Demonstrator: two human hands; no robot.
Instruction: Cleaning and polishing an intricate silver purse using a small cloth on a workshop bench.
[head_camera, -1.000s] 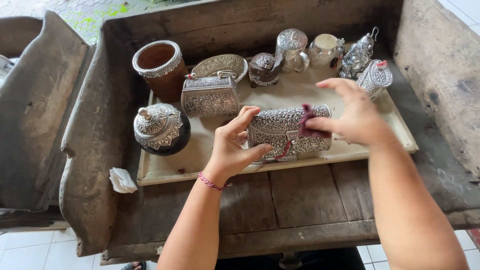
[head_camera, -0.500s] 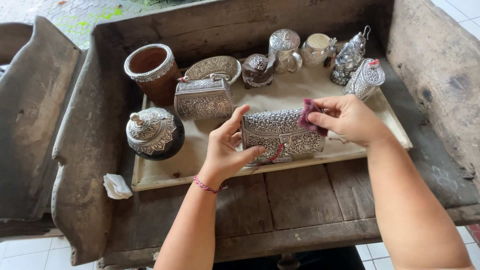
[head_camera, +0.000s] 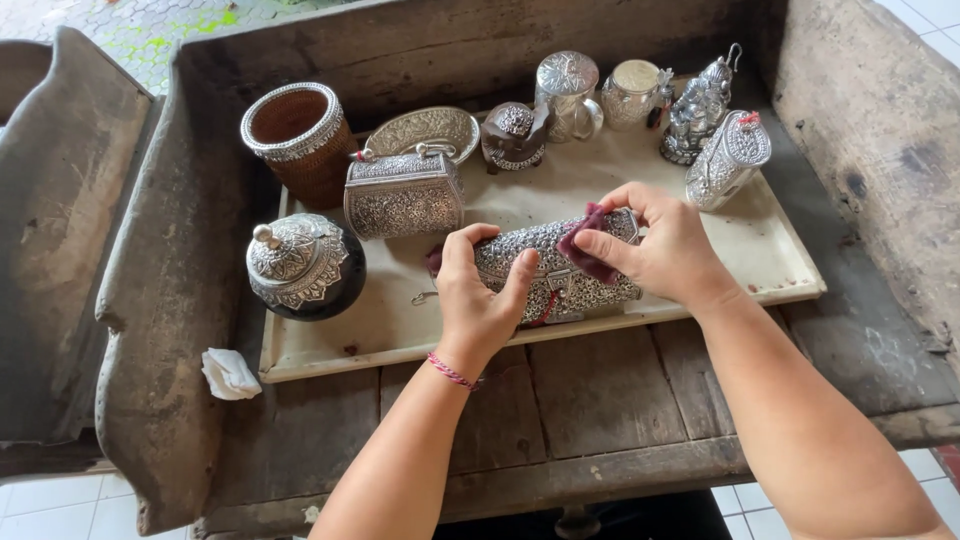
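Note:
A long embossed silver clutch box lies on the cream tray, near its front edge. My left hand grips the box's left end, thumb over the top. My right hand pinches a small dark red cloth and presses it against the top of the box near its right end. A thin red and white cord bracelet circles my left wrist.
On the tray stand a silver purse-shaped box, an oval silver dish, a lidded round pot, a rimmed basket cup, small silver jars and figurines. A crumpled tissue lies on the wooden trough.
My right hand slid the red cloth leftward along the box top. My left hand kept its hold on the left end. The camera view shifted slightly.

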